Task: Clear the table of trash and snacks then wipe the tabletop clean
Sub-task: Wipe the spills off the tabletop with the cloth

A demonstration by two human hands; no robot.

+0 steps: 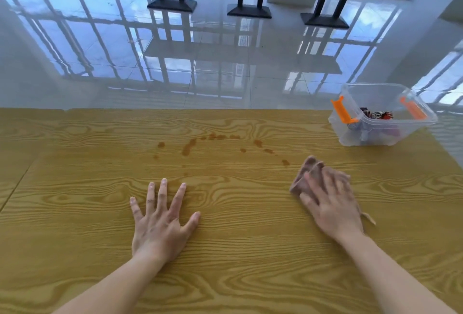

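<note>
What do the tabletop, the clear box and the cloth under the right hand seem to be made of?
Tabletop: probably wood-grain laminate, smooth and slightly glossy; the bold regular grain looks printed, though real wood is possible.
Clear box: rigid transparent plastic, contents showing through its walls, with orange plastic latches.
Cloth: soft brownish fabric, creasing where the right hand presses it.

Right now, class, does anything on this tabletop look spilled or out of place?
Yes: brown spill spots arc across the table beyond the left hand, not yet wiped. The right hand presses a cloth right of them.
</note>
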